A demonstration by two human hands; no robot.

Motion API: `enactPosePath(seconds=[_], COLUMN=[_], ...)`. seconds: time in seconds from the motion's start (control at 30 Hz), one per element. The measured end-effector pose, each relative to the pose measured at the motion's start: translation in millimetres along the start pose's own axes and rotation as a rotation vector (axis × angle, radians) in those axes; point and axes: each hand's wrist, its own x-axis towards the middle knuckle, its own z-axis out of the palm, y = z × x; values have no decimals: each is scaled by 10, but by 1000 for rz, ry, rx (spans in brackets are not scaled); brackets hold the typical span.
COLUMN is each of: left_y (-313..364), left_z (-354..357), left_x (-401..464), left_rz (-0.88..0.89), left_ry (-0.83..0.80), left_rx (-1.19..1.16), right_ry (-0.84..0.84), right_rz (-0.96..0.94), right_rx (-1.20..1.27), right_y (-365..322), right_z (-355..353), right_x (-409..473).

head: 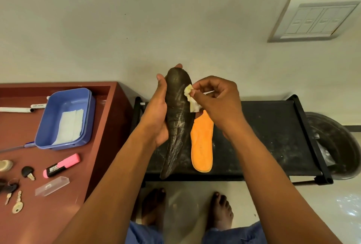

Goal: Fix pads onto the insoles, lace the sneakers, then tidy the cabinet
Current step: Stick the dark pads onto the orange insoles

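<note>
Left hand [159,112]: grip wrapped round dark insole [178,120], held above black rack [273,138].
Right hand [216,103]: grip pinching pale pad [190,98] against dark insole.
Orange insole [202,142]: lying on black rack.

Left hand [156,110] grips dark insole [178,122]; right hand [216,101] pinches pad [191,99] against it. Orange insole [202,144] lies on rack [273,136].

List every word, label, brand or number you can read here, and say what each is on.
Nothing can be read for certain.
Pink highlighter: white lettering on its black label, too blurred.
White marker behind the blue tray: small dark print, too small.
Wall switch plate: faint marks on the switches, illegible.
Dark insole and orange insole: no text visible.
</note>
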Motion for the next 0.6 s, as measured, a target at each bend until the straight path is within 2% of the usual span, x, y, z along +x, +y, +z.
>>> enactPosePath(seconds=[0.13,0.23,0.33,0.5,0.6], left_y=[-36,-57,-57,-33,-54], left_z=[57,42,38,16,28], left_x=[-9,-13,-5,21,7], left_rz=[-3,-7,-1,41,28], left_ry=[-46,-95,-93,5,18], left_rx=[13,36,48,40,53], right_ry=[177,243,207,2,75], right_rz=[-170,-228,-237,-241,-262], right_rx=[-130,-145,-151,-151,-172], right_y=[-39,-47,-75,-112,-87], right_z=[164,177,188,319,364], right_x=[-79,-89,-107,-180,-203])
